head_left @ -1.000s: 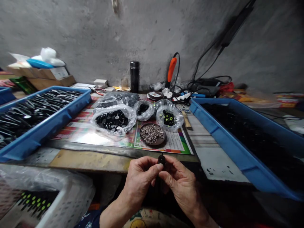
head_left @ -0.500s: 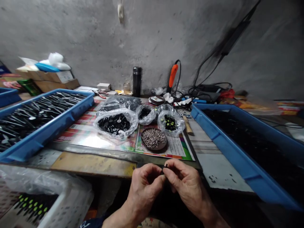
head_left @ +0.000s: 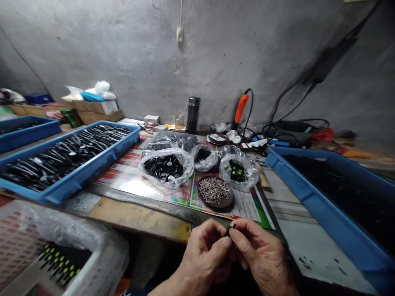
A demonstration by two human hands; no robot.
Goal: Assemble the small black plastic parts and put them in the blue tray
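My left hand (head_left: 206,250) and my right hand (head_left: 259,253) meet at the table's front edge, fingertips pinched together. Between them is a small black part (head_left: 228,231), mostly covered by the fingers, so its exact kind is unclear. Just beyond lies a round brown dish (head_left: 226,202) heaped with small silvery rivet-like pins (head_left: 214,189). Behind it stand open plastic bags: one (head_left: 188,166) with black round-headed parts, a smaller one (head_left: 212,162) with black pieces, and another (head_left: 251,176) with black and yellow-green pieces.
Blue trays of black parts flank me, one on the left (head_left: 98,164) and one on the right (head_left: 308,197). A white plastic crate (head_left: 101,263) sits low at left. Behind are a black thermos (head_left: 193,115), an orange-handled tool (head_left: 241,107), pliers (head_left: 148,129) and cables.
The view has turned a little to the left, so everything sits further right and lower. Both hands keep their pinch on the small black part.
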